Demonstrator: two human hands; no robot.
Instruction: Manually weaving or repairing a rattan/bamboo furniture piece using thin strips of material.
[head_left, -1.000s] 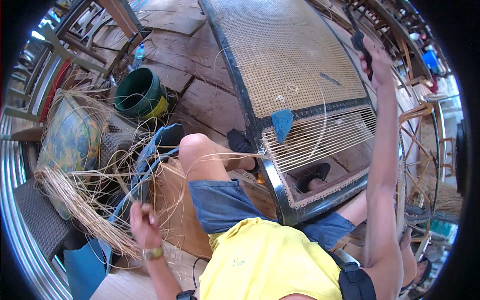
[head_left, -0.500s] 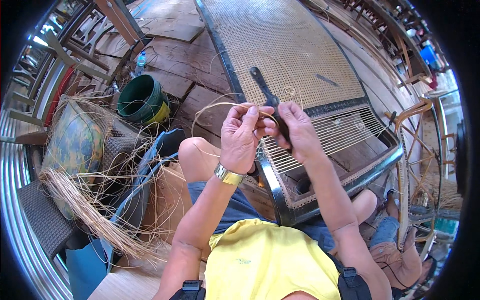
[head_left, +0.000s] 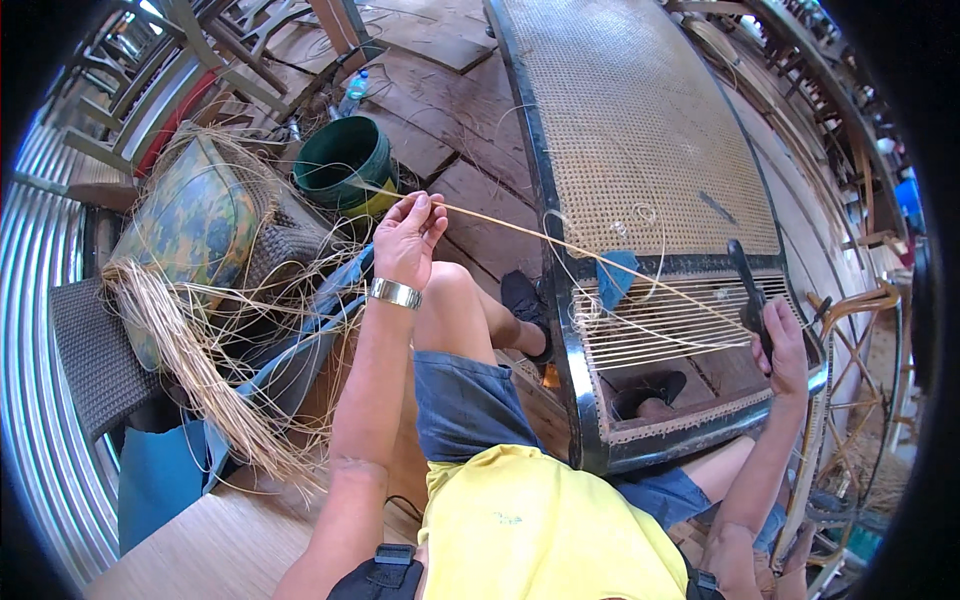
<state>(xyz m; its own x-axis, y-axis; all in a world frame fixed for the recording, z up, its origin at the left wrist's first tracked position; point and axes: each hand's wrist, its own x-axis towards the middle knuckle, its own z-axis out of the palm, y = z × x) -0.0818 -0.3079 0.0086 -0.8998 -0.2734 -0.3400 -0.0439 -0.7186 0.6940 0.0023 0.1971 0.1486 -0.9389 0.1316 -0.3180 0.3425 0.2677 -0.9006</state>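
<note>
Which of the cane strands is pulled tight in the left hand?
The long pale strand pinched by the left hand runs straight toward the dark woven frame. The other strands by the frame curl loosely in thin loops.

A worn wooden plank floor [head_left: 420, 140] carries a green bucket [head_left: 345, 165], a plastic bottle [head_left: 352, 92] and loose cane strands [head_left: 190, 340].

Bright, even daylight falls from the far side with only soft shadows under the woven cane frame [head_left: 640, 150], while the corrugated metal wall [head_left: 40, 330] gleams at left, fisheye curvature bends edges, and black vignetting rings the sharp view.
</note>
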